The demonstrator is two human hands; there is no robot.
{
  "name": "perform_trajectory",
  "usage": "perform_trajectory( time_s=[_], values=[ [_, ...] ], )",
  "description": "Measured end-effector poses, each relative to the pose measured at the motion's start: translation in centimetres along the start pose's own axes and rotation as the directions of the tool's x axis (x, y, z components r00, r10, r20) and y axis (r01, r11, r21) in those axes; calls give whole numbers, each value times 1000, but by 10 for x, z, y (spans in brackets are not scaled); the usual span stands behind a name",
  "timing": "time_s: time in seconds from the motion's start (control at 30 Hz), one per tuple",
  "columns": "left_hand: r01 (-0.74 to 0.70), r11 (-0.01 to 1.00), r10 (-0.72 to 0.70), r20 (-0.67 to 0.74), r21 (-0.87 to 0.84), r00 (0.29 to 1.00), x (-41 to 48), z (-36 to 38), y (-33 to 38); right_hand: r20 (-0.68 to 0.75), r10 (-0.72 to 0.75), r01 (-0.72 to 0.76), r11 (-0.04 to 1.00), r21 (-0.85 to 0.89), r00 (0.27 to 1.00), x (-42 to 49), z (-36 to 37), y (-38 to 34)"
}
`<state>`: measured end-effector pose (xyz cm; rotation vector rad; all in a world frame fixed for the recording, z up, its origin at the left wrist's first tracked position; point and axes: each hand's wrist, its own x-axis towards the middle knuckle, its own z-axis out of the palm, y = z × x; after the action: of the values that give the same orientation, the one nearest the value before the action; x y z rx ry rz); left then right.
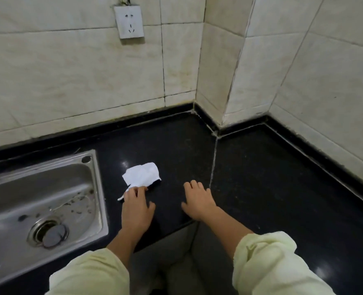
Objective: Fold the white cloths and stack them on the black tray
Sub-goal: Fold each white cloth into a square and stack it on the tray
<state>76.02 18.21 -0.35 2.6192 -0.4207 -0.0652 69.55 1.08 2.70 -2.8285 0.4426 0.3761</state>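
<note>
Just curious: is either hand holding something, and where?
Left hand touches the white cloth at its near edge; grip unclear. Right hand holds nothing.
</note>
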Motion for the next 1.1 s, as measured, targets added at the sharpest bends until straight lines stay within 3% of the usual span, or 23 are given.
perform_trajectory(
  time_s=[0.17, 0.53, 0.7, 0.83, 0.97, 1.1],
  values=[
    [-8, 999, 6, 32, 48, 999, 58, -5, -47, 46, 48, -50, 998, 42, 998, 59, 7, -33],
    [-40, 998, 48, 167, -55, 985, 109, 6, -89, 15, 71, -72, 986, 148, 997, 123, 34, -74],
    [47, 962, 10, 205, -270, 979, 119, -2, -83, -30, 85, -79, 985, 156, 996, 137, 42, -78],
    [125, 910, -78, 133, -396, 988, 130, -8, -70, -54, 89, -74, 968, 240, 995, 149, 40, -72],
    [229, 799, -203, 109, -556, 973, 150, -18, -50, -51, 114, -77, 883, 463, 992, 153, 28, -59],
    [292, 663, -268, 145, -689, 952, 169, -31, -26, -22, 226, -143, 685, 714, 974, 148, -1, -31]
  ],
)
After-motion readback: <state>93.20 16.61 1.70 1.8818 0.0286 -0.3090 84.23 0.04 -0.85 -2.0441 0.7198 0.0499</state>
